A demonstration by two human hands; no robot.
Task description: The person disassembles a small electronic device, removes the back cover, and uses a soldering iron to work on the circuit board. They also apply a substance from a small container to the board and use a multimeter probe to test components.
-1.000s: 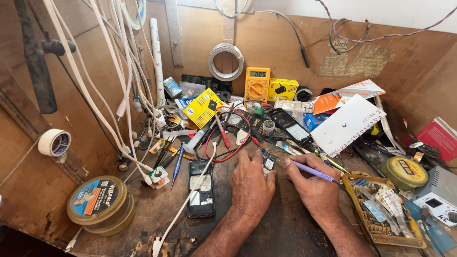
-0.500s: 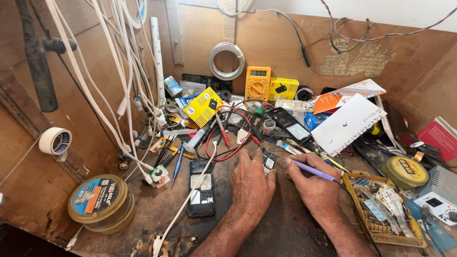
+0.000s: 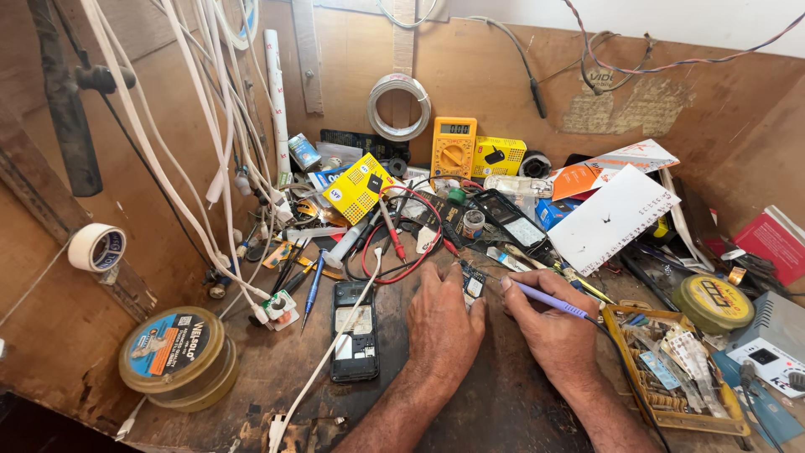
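Observation:
My left hand (image 3: 443,323) lies palm down on the dark bench, its fingertips pinning a small circuit board (image 3: 473,286). My right hand (image 3: 549,331) grips a purple-handled soldering iron (image 3: 549,299), whose tip points left and sits at the board's right edge. An opened black phone (image 3: 354,330) lies face down just left of my left hand, with a white cable (image 3: 335,352) running across it.
A yellow multimeter (image 3: 453,148) with red and black leads stands at the back. Round tins sit front left (image 3: 174,356) and at the right (image 3: 713,303). A parts tray (image 3: 671,369), white paper (image 3: 616,218), tape roll (image 3: 97,247) and hanging white cables (image 3: 210,151) crowd the bench.

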